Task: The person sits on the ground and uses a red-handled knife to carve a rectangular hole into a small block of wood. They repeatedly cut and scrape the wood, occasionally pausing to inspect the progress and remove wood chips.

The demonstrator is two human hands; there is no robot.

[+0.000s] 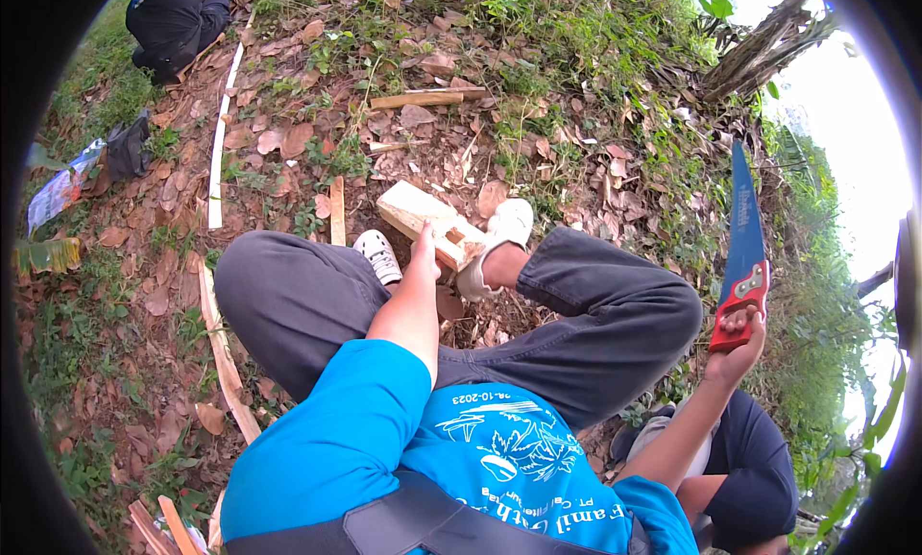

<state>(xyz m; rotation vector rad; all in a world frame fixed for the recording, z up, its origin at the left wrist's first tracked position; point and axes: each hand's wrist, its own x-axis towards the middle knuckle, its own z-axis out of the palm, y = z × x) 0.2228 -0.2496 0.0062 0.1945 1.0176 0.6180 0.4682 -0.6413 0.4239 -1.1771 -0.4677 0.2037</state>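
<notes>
A hand saw [744, 224] with a blue blade and a red handle is raised out to the right, blade pointing up and away. My right hand [738, 351] is wrapped round its handle. Low between my bent legs lies a pale, squared wooden block [415, 206], with a notch cut at its right end. My left hand [424, 254] grips the block's near side; some of its fingers are hidden. The block's right end rests against my white shoe [509, 224]. Saw and block are well apart.
Wood strips [429, 99] lie ahead on leaf-covered ground, with a long pale strip [223, 142] to the left. Another person [178, 22] is at the far left; a second person [754, 469] sits close behind my right arm. A tree trunk [764, 46] stands far right.
</notes>
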